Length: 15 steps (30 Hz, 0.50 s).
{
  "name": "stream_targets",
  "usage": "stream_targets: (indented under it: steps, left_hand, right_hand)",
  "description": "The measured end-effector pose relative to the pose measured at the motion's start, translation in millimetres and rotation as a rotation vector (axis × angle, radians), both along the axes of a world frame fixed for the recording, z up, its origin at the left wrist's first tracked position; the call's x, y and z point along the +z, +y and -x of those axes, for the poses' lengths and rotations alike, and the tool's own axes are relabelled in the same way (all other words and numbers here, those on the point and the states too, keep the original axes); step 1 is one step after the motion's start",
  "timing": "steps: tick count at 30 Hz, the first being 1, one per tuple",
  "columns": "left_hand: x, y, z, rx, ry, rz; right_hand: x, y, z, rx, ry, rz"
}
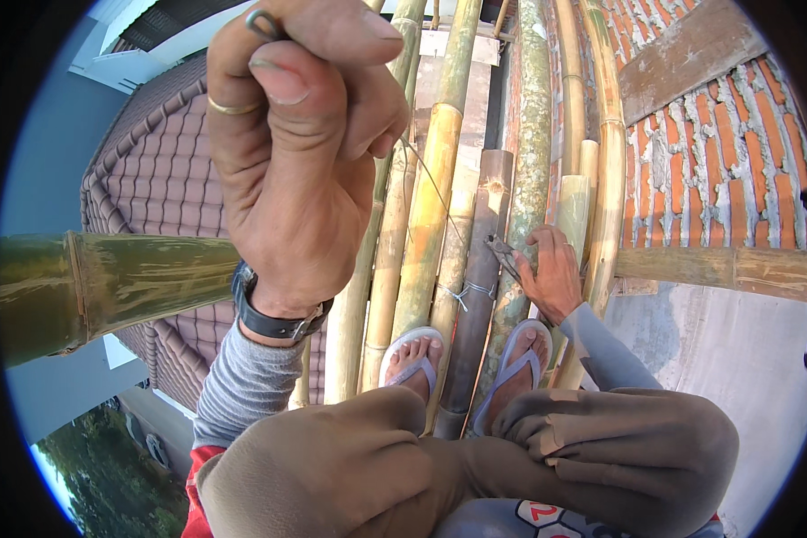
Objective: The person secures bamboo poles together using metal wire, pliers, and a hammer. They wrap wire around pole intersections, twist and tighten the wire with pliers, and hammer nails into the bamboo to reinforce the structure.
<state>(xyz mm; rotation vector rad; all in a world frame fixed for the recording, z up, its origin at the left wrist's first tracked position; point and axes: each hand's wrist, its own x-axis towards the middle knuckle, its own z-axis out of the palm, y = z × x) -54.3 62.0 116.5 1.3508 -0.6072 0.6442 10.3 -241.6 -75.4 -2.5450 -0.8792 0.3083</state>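
Close in front of me, my left hand (300, 152) is raised with its fingers curled tight around a thin wire (438, 193). A curled wire end (262, 25) sticks out at the top of the fingers, while the rest trails down over the bamboo. My right hand (551, 272), lower and to the right, grips metal pliers (506, 258). The pliers' jaws point left over a dark pole (489, 206), close to the wire's lower end; whether they touch it I cannot tell. Below them, a pale cord (464, 296) is tied around the dark pole and the bamboo beside it.
I squat in flip-flops (516, 359) on several lengthwise bamboo poles (435, 170) with gaps between them. A thick bamboo pole (143, 285) crosses at left, above a tiled roof (166, 152) and ground far below. On the right stand a brick wall (717, 170) and a plank (686, 58).
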Motion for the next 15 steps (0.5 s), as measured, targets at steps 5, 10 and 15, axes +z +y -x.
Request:
stream_targets:
  steps: [5,10,15]
  left_hand:
    - [-0.1,-8.5,20.0,-0.068,0.096,0.208]
    - [-27.1,-3.4,43.3,0.013,0.026,0.303]
    - [-74.4,-16.0,139.6,0.266,0.707,0.308]
  right_hand:
    - [83.9,65.6,2.2,0.236,0.07,-0.534]
    - [111.2,83.1,-1.4,0.115,1.164,-0.419]
    - [127.3,19.2,-49.2,0.209,0.696,-0.538]
